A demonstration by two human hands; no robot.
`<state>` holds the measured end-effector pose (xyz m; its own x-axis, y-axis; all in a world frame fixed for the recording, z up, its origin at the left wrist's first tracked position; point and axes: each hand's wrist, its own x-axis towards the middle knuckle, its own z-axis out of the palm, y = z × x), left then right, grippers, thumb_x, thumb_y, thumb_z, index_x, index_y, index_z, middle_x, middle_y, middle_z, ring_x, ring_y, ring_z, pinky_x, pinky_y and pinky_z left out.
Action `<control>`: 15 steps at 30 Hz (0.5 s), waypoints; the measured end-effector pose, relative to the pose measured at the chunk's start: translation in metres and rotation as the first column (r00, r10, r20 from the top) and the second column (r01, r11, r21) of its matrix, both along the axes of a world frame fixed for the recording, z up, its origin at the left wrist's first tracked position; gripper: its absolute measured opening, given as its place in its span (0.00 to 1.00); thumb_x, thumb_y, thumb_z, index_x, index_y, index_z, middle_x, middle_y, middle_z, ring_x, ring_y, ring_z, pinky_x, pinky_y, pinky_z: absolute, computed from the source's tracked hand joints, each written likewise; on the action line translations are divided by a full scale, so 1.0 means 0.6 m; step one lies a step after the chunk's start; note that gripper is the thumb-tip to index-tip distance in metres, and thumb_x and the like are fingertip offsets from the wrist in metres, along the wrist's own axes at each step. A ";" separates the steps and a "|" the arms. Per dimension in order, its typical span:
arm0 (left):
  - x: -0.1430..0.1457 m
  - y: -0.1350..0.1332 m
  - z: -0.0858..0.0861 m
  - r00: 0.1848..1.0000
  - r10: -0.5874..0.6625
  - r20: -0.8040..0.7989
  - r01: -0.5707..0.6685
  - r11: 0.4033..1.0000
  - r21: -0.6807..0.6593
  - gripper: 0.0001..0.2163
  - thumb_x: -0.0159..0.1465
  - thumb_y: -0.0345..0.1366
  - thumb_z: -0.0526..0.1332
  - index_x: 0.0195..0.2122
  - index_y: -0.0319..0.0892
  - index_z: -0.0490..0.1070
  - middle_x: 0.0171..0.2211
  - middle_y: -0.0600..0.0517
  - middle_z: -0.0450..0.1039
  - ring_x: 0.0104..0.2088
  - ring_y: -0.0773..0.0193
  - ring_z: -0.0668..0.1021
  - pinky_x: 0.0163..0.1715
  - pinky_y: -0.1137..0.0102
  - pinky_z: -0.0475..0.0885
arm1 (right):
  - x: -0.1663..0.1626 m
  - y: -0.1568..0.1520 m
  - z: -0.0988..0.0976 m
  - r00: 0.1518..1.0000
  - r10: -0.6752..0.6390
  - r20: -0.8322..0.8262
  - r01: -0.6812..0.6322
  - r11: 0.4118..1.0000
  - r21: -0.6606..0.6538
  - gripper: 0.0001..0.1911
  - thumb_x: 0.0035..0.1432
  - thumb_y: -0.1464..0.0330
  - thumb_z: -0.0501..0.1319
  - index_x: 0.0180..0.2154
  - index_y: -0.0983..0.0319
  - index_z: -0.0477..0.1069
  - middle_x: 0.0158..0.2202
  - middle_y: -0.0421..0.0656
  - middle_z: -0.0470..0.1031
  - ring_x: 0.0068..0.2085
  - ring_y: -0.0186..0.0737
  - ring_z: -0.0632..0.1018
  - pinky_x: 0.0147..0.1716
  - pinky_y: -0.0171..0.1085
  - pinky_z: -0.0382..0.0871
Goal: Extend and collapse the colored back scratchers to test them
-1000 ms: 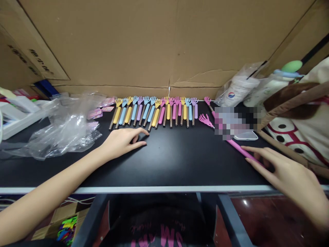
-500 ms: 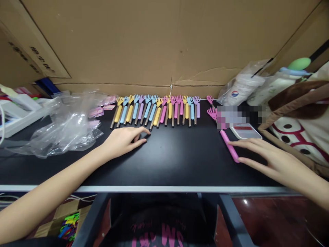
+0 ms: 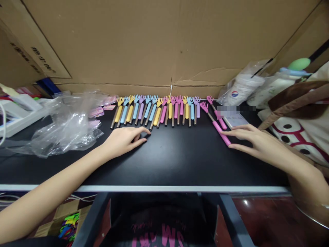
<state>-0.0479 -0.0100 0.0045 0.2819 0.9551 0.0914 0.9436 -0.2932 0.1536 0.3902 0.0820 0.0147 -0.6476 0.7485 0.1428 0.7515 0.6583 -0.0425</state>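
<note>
The pink back scratcher point(image 3: 217, 128) lies slanted on the counter point(image 3: 167, 157), toward the right end, claw pointing away from the person. It looks light and stiff: a thick, smooth handle, perhaps a little slippery, on a slim metal rod. I judge the thin claw prongs the fragile part, so the handle is the place to grip.

That's where the right hand point(image 3: 257, 140) is, thumb at the handle's near end and forefinger farther up, in what looks like a light pinch. A second pink scratcher point(image 3: 222, 124) lies just beside it; whether they touch, I can't tell. Close behind that, a phone point(image 3: 239, 120) crowds the right fingers. Farther right stand a bagged cup point(image 3: 239, 91) and a plush bag point(image 3: 293, 139).

To the left runs a row of back scratchers point(image 3: 156, 116), yellow, blue, purple and pink, claws toward the cardboard wall point(image 3: 115, 41). The left hand point(image 3: 123, 140) rests before it, thumb and forefinger slightly parted around nothing I can see. Crumpled plastic bags point(image 3: 68, 127) spread beyond that arm.
</note>
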 end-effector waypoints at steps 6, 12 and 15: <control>0.000 0.001 -0.002 1.000 -0.008 0.004 0.008 1.000 -0.003 0.14 0.67 0.44 0.52 0.51 0.51 0.66 0.26 0.58 0.70 0.27 0.68 0.73 0.25 0.75 0.57 | -0.009 0.027 -0.002 0.999 0.028 0.035 -0.032 0.989 0.145 0.32 0.60 0.45 0.47 0.53 0.56 0.72 0.48 0.53 0.71 0.50 0.52 0.72 0.43 0.50 0.71; -0.001 0.001 -0.003 1.000 -0.007 0.004 0.007 1.000 -0.004 0.14 0.67 0.44 0.52 0.51 0.51 0.66 0.25 0.58 0.70 0.27 0.68 0.72 0.25 0.75 0.57 | -0.031 0.042 0.009 0.975 0.190 0.113 -0.211 0.950 0.229 0.32 0.62 0.48 0.45 0.47 0.63 0.76 0.42 0.52 0.75 0.46 0.52 0.70 0.44 0.49 0.69; 0.000 0.001 -0.003 1.000 -0.009 0.003 0.009 1.000 0.003 0.14 0.67 0.44 0.52 0.52 0.51 0.66 0.25 0.58 0.70 0.27 0.68 0.72 0.24 0.75 0.57 | -0.038 0.054 0.013 0.967 0.212 0.142 -0.242 0.938 0.249 0.32 0.63 0.49 0.45 0.46 0.65 0.76 0.42 0.52 0.75 0.45 0.51 0.70 0.44 0.49 0.68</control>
